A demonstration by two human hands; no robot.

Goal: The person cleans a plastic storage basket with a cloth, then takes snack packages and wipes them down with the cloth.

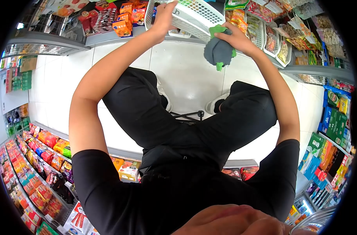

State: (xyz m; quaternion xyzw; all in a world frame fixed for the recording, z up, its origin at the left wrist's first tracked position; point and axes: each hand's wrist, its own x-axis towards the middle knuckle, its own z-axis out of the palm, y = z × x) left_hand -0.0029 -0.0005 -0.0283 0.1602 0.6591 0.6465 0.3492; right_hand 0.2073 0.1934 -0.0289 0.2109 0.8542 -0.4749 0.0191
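Closest to the camera, black short sleeves [94, 176] frame a lap in black trousers [162, 113], the knees spread wide. Between the thighs part of a dark metal frame [188, 115] shows, and beyond it two light shoes [215, 104] rest on the pale tiled floor [186, 74].

Farther out, both bare arms reach forward to the front shelf. The right hand [237, 39] pinches a grey cloth [218, 51] with ragged green edging between thumb and fingers; the cloth hangs bunched above the floor, just beside the right end of a white perforated basket [196, 19]. The left hand [164, 17] is curled over the basket's rim near its left end. How its thumb sits cannot be told. The basket lies slanted across the shelf front, a dark mark on its side.

Left of the basket are orange packets [123, 26] and red packets [97, 22] on the shelf; to its right, more white baskets [271, 39] hold small goods, next to clear bags [330, 37] of dried-looking food. Around the edges, racks of bright snack packs [49, 150] stand on the left, and green cartons [335, 126] on the right.
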